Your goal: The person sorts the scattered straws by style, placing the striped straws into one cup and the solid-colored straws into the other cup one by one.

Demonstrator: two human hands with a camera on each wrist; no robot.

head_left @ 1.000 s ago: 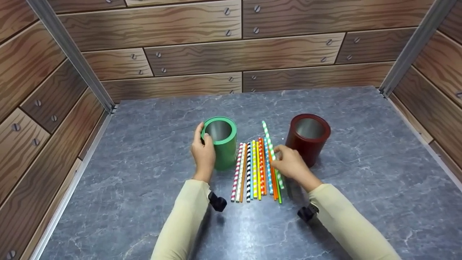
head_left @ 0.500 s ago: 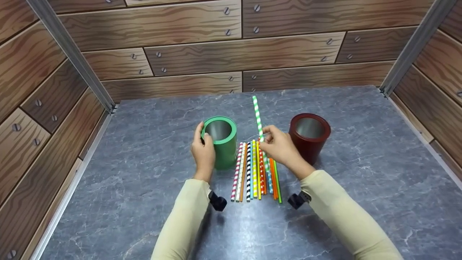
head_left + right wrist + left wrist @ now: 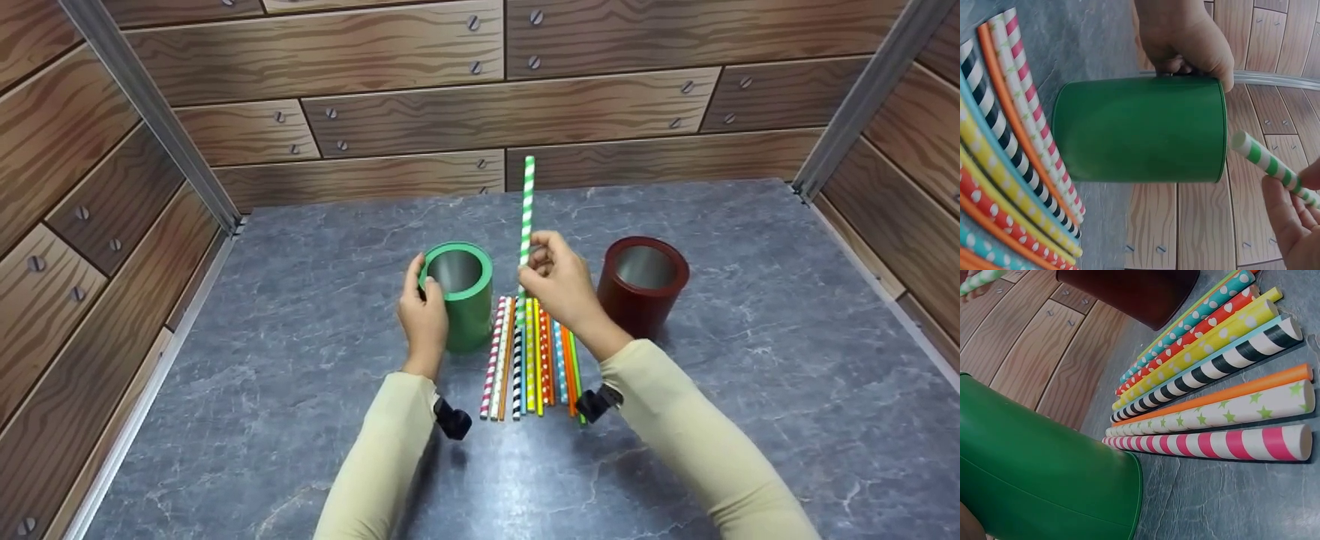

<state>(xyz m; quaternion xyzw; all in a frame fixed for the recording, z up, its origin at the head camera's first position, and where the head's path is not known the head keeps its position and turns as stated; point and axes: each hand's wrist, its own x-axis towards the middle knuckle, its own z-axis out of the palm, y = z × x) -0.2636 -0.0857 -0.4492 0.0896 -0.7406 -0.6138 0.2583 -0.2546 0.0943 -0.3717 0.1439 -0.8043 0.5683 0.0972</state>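
Observation:
My right hand (image 3: 564,285) pinches a green-and-white striped paper straw (image 3: 527,202) that stands nearly upright above the row of straws. In the right wrist view the straw's lower end (image 3: 1244,143) is just off the rim of the green can (image 3: 1140,132). My left hand (image 3: 424,326) grips that upright can by its left side, near the rim; some of its fingers are hidden. Right of the can lies a row of several paper straws, among them a pink-striped straw (image 3: 1213,443), a star-patterned straw (image 3: 1230,409), a black-striped straw (image 3: 1207,371) and a yellow straw (image 3: 531,367).
A dark red can (image 3: 637,304) stands upright to the right of the straws, close to my right forearm. Both cans are on a grey marbled tabletop (image 3: 750,390). Wood-patterned panels (image 3: 480,105) enclose it at the back and sides.
My right hand has lifted the green-striped straw from the row's right end and moved it up and left, turning it nearly upright. The left hand and green can have stayed put.

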